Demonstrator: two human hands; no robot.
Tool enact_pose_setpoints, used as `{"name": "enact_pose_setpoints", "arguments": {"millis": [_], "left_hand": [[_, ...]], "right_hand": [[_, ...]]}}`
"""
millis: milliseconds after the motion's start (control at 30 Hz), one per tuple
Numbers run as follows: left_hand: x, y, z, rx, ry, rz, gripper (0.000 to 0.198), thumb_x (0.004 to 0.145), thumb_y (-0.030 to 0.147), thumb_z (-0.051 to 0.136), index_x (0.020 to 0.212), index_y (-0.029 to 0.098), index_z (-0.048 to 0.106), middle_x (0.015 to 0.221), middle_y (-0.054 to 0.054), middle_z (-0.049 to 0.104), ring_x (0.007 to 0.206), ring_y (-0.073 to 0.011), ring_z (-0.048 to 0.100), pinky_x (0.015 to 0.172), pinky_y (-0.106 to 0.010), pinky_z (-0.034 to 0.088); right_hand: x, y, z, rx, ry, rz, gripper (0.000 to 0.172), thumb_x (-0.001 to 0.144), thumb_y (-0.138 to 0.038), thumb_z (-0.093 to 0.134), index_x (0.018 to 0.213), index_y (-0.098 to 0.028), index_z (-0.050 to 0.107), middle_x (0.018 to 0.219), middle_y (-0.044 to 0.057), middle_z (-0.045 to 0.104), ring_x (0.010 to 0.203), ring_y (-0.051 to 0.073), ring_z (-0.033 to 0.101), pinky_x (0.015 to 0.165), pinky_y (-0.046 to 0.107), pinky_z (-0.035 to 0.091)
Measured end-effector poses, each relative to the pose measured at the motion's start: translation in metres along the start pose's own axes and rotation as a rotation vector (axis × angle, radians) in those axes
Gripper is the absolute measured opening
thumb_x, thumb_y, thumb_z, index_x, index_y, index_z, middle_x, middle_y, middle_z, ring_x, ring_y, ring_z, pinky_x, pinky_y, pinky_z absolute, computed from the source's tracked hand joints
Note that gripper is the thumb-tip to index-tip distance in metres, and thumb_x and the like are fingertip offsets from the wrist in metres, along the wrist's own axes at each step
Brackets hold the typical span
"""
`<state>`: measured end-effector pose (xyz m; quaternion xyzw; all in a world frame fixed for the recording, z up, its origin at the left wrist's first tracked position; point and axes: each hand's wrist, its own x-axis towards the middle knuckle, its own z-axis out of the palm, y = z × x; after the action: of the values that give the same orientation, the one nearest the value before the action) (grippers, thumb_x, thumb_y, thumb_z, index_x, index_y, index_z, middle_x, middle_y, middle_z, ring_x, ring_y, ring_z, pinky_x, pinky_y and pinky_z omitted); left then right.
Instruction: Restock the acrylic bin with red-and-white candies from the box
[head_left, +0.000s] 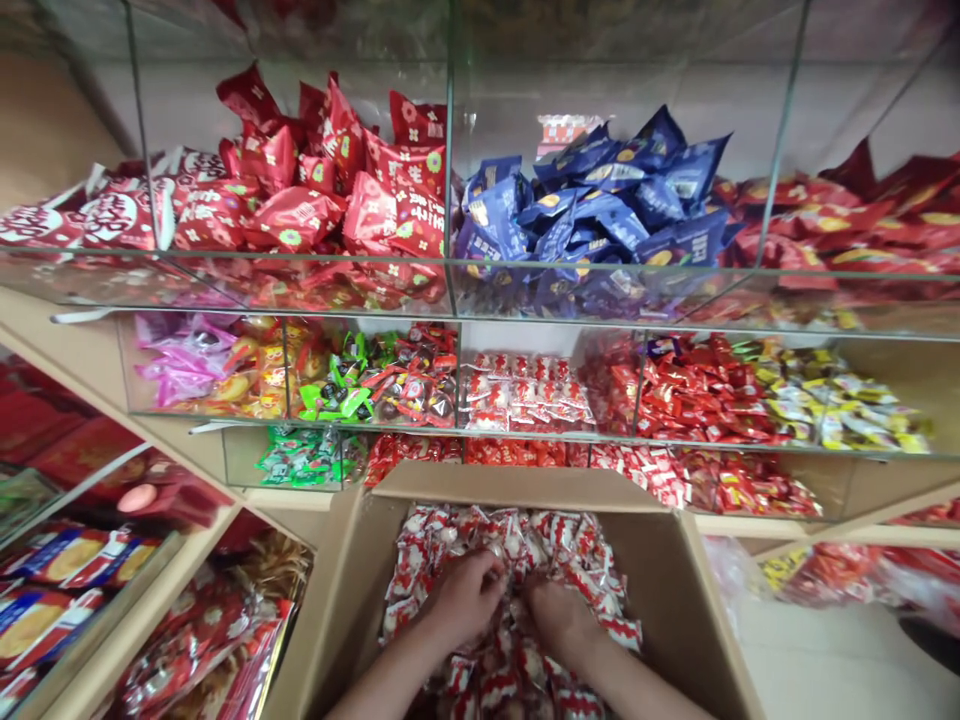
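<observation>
An open cardboard box [679,610] is full of small candies [585,550] in clear, red and white wrappers. Both of my hands are down inside it, close together over the middle of the heap. My left hand [466,597] has its fingers curled in towards the thumb among the wrappers; whatever is between them is hidden. Just to its right, my right hand [561,612] bends its fingers down against the candies, and its fingertips are blurred and partly covered.
Glass-fronted shelves rise behind the box, with red packets [300,180], blue packets [600,200] and similar red-and-white candies [525,390] in compartments. Packaged biscuits [67,555] and red bags [202,640] sit at lower left. More bags [840,575] lie at lower right above a pale floor [840,650].
</observation>
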<state>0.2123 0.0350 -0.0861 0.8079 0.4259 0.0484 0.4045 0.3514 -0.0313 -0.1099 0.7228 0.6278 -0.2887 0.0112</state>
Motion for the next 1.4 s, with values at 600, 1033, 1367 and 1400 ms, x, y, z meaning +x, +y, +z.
{"name": "enact_pose_setpoints", "arguments": {"millis": [600, 1033, 1367, 1400], "left_hand": [[-0.004, 0.036, -0.014, -1.131, 0.057, -0.162, 0.032, 0.065, 0.039, 0.066, 0.083, 0.015, 0.057, 0.072, 0.001, 0.058, 0.063, -0.0097, 0.053, 0.06, -0.022, 0.042], [-0.001, 0.035, -0.001, -1.329, 0.171, -0.214, 0.028, 0.054, 0.033, 0.075, 0.07, 0.014, 0.061, 0.065, 0.003, 0.06, 0.059, -0.0088, 0.053, 0.06, -0.024, 0.044], [-0.008, 0.036, 0.0, -1.347, 0.086, -0.07, 0.036, 0.062, 0.019, 0.07, 0.096, 0.02, 0.059, 0.087, -0.001, 0.064, 0.083, -0.0142, 0.057, 0.078, -0.027, 0.041], [-0.007, 0.035, 0.0, -1.335, 0.087, -0.033, 0.039, 0.063, 0.017, 0.069, 0.099, 0.022, 0.057, 0.092, -0.002, 0.064, 0.087, -0.0147, 0.057, 0.08, -0.028, 0.041]], "right_hand": [[-0.033, 0.008, -0.048, 1.284, 0.126, -0.154, 0.033, 0.066, -0.046, 0.062, 0.071, -0.015, 0.052, 0.059, -0.005, 0.049, 0.052, 0.008, 0.041, 0.053, 0.022, 0.033], [-0.034, 0.008, -0.036, 1.169, 0.326, -0.161, 0.022, 0.075, -0.037, 0.056, 0.069, -0.015, 0.055, 0.058, -0.003, 0.05, 0.052, 0.009, 0.042, 0.052, 0.022, 0.035], [-0.038, 0.001, -0.034, 0.605, 0.681, -0.459, 0.017, 0.077, -0.024, 0.055, 0.094, -0.021, 0.058, 0.094, 0.008, 0.056, 0.089, 0.019, 0.051, 0.076, 0.034, 0.042], [-0.037, -0.001, -0.032, 0.761, 0.663, -0.384, 0.021, 0.076, -0.028, 0.056, 0.095, -0.02, 0.056, 0.093, 0.007, 0.056, 0.086, 0.018, 0.052, 0.074, 0.033, 0.043]]}}
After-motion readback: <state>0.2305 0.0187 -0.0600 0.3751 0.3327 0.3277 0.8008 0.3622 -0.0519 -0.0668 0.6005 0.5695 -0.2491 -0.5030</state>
